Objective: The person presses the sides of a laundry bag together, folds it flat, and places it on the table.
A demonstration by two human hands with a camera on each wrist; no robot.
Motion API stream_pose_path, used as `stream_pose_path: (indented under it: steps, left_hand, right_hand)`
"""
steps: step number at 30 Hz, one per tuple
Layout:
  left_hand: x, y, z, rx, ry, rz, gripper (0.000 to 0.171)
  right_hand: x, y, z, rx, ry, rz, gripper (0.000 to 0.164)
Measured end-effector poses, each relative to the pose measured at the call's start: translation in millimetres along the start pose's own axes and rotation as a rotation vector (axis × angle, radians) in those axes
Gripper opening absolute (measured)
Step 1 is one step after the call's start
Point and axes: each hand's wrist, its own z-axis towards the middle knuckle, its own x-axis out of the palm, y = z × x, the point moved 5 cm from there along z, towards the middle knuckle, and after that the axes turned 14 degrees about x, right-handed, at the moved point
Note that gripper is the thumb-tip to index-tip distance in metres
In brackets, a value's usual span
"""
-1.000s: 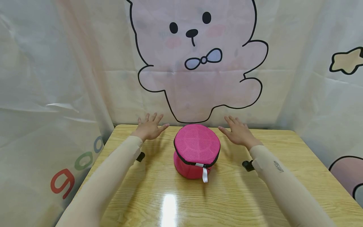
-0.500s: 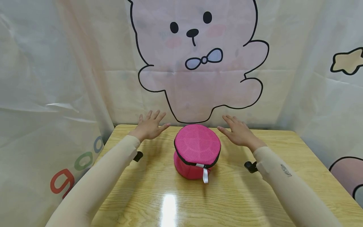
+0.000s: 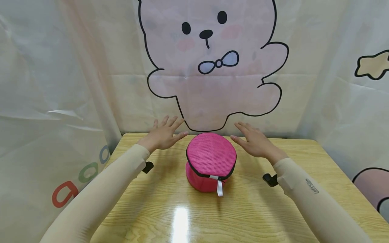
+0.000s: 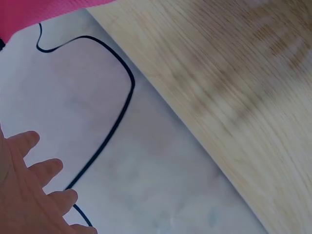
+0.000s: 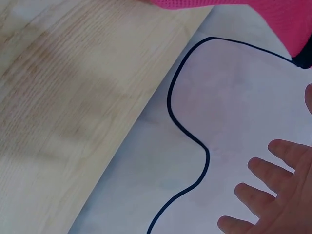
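Observation:
A round pink mesh laundry bag (image 3: 211, 154) with a black zipper edge and a white pull tab (image 3: 219, 187) stands upright on the table, between both hands. My left hand (image 3: 162, 136) is held out at its far left side, fingers spread and straight, holding nothing. At the far right side my right hand (image 3: 255, 141) is stretched out with straight fingers, also holding nothing. Both hands are apart from the bag. In the left wrist view, part of the bag (image 4: 29, 12) shows at the top left corner; the right wrist view has its pink side (image 5: 287, 24) at the top right.
The wooden table (image 3: 146, 209) reaches back to a curtain (image 3: 127, 101) printed with a bear. More printed curtain hangs at the left and right. A black wrist device (image 3: 148, 167) sits under the left wrist, another black device (image 3: 270, 180) under the right.
Both hands have moved slightly inward toward the bag, the left one to the right and a little up, the right one to the left. The bag has stayed in place.

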Motion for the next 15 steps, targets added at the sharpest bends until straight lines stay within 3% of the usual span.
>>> stream_pose_path:
  steps: [15]
  left_hand:
    - [-5.6, -31.2, -0.6, 0.087, 0.013, 0.008, 0.074]
  right_hand:
    - [-3, 21, -10, -0.067, -0.009, 0.011, 0.072]
